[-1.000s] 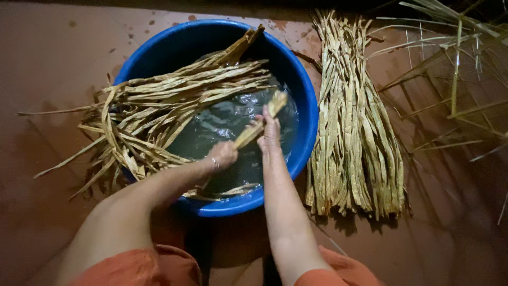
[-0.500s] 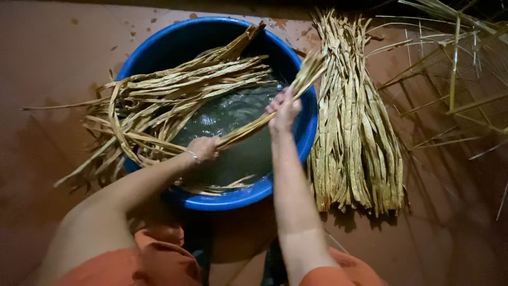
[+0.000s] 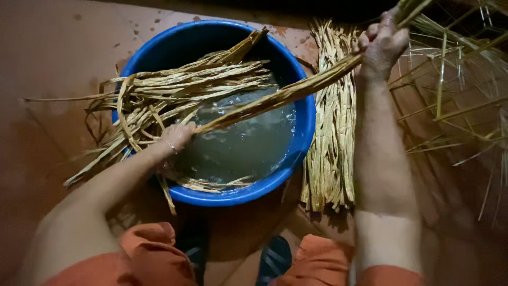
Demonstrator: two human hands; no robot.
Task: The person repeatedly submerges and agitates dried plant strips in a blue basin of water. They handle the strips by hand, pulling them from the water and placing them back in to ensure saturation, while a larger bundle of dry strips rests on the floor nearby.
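A round blue basin [image 3: 304,132] holds murky water [image 3: 243,148] and a heap of long dry yellowish leaf strips [image 3: 174,95] that hang over its left rim. My left hand [image 3: 177,136] pinches the lower end of one long wet strip [image 3: 280,95] above the water. My right hand [image 3: 382,45] grips the same strip at its upper end, raised beyond the basin's right rim, so the strip stretches diagonally between both hands.
A flat pile of soaked strips [image 3: 330,143] lies on the reddish floor [image 3: 47,63] right of the basin. Loose green-yellow stalks [image 3: 455,106] spread at the far right. My orange-clad knees and dark sandals [image 3: 272,259] are at the bottom.
My right hand has drawn the strip up and to the right, out of the basin and past its rim. My left hand stayed at the water, sliding along the strip's lower end.
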